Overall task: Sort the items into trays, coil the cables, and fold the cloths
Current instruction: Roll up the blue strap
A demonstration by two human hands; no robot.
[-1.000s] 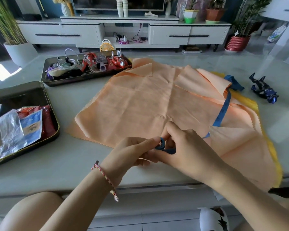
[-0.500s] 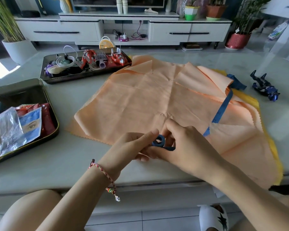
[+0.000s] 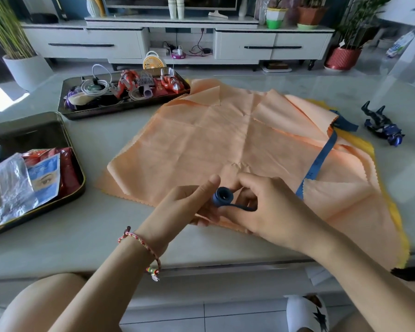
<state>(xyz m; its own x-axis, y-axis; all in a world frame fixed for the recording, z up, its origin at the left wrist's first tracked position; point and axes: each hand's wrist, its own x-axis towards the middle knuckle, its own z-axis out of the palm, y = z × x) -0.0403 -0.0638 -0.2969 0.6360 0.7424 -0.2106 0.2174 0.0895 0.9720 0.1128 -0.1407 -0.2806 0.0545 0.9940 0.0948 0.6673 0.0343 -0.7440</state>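
**Q:** Item one, nearest you?
**A:** Left hand, 6 o'clock, at the near edge of the table. Thumb straight against the roll, fingers curled under it, pinching it. Right hand, 5 o'clock, touching the left. Fingers curled, pinching the loose run where it leaves the roll.

**Q:** Item two, the tape?
**A:** Tape, blue. A small coil is started between your hands. The rest lies across the orange cloth toward 2 o'clock, with its far end off the cloth's edge, near the toy.

**Q:** Handling note?
**A:** By my judgement, most of the length is not yet coiled. Turn the roll with your left hand. Let your right feed the run flat and lightly taut, edges stacked, so the coil does not cone out. Draw gently, because the tape lies on the cloth and could drag it.

**Q:** Further out?
**A:** Yellow cloth, 3 o'clock, under the orange one; both are unfolded. Packet tray, 9 o'clock. Cable tray, 11 o'clock.
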